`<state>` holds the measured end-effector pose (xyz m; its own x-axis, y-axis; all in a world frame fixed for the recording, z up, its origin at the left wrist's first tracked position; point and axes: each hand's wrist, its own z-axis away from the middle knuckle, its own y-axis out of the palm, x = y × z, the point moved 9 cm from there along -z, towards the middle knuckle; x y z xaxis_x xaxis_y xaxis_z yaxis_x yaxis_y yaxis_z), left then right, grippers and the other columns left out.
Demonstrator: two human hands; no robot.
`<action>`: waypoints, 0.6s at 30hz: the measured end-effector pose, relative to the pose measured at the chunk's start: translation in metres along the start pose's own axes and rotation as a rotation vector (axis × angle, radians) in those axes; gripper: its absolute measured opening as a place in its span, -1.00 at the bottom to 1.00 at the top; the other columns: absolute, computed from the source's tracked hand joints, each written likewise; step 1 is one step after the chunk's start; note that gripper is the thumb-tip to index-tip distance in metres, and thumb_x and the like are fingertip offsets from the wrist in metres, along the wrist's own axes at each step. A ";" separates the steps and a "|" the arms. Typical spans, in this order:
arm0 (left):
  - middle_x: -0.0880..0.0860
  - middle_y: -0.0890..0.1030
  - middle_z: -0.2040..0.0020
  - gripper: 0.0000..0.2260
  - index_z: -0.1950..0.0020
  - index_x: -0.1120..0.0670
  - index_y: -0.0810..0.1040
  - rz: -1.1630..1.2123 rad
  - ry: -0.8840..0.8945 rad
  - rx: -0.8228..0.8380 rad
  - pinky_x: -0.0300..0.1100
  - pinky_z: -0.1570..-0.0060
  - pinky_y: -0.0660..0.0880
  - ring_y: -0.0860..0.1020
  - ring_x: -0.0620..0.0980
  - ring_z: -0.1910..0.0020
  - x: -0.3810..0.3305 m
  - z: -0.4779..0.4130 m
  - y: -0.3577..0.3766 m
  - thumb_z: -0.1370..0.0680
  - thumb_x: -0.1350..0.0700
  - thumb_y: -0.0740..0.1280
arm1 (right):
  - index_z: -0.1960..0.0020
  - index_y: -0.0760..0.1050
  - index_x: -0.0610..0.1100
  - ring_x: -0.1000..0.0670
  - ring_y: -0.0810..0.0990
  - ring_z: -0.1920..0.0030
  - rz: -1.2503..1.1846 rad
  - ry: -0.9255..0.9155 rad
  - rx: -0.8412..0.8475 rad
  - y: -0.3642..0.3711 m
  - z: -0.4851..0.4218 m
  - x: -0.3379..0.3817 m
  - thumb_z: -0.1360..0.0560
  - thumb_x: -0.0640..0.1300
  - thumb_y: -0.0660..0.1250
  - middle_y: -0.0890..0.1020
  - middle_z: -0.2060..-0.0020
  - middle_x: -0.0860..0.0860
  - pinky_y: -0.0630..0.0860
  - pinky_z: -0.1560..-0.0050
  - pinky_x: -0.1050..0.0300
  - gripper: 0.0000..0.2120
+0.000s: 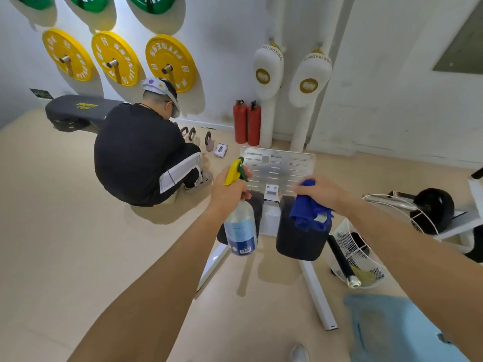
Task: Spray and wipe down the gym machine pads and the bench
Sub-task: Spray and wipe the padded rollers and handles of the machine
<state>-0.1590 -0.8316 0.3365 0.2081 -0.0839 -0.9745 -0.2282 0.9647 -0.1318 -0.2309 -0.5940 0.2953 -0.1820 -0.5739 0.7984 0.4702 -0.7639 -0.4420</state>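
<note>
Both hands are loaded. Left hand (230,189) has its fingers curled round the neck of a spray bottle (240,231) with a yellow-green trigger head; bottle hangs upright, nozzle facing away. Right hand (324,192) pinches a bunched blue cloth (309,210), which hangs onto the top of the right black machine pad (298,241). Left black machine pad (259,210) sits just beside it, mostly hidden behind the bottle. Slotted metal footplate (277,165) stands beyond both.

Progress (judgement): work is at the pad stage. No sheen or droplets are discernible on either pad, so I cannot tell whether they are sprayed. Black bench (78,108) stands well apart by the wall, unattended; a crouching person (141,152) is between. Bench likely left to do.
</note>
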 end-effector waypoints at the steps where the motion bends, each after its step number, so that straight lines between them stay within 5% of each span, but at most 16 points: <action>1: 0.15 0.65 -0.11 -0.74 -0.05 0.09 0.58 -0.006 -0.027 -0.013 -0.24 0.28 0.58 0.56 -0.05 0.34 0.015 -0.002 -0.010 -0.54 0.40 0.23 | -0.10 0.55 -0.07 -0.16 0.66 0.00 -0.042 0.025 -0.050 0.001 0.001 -0.001 -0.49 0.06 0.47 0.68 0.07 -0.10 0.62 -0.02 -0.04 -0.71; 8: 0.11 0.62 -0.08 -0.76 -0.19 0.12 0.56 -0.062 -0.114 0.064 -0.24 0.28 0.58 0.54 0.00 0.25 0.128 -0.011 -0.056 -0.59 0.36 0.27 | -0.08 0.52 -0.06 -0.05 0.62 0.12 -0.077 0.113 -0.230 0.068 0.002 -0.023 -0.53 0.06 0.43 0.65 0.12 -0.06 0.47 0.23 0.15 -0.76; 18: 0.10 0.61 -0.03 -0.79 -0.14 0.10 0.57 -0.106 -0.155 0.078 -0.20 0.27 0.55 0.59 0.07 0.07 0.270 -0.010 -0.052 -0.59 0.33 0.28 | -0.11 0.51 -0.13 -0.08 0.65 0.09 -0.255 0.160 -0.404 0.158 -0.035 -0.124 -0.59 0.09 0.34 0.66 0.11 -0.09 0.50 0.19 0.14 -0.71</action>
<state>-0.1000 -0.9074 0.0782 0.3721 -0.1527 -0.9155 -0.1242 0.9693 -0.2122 -0.1646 -0.6542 0.1122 -0.3930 -0.3678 0.8428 0.0274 -0.9208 -0.3890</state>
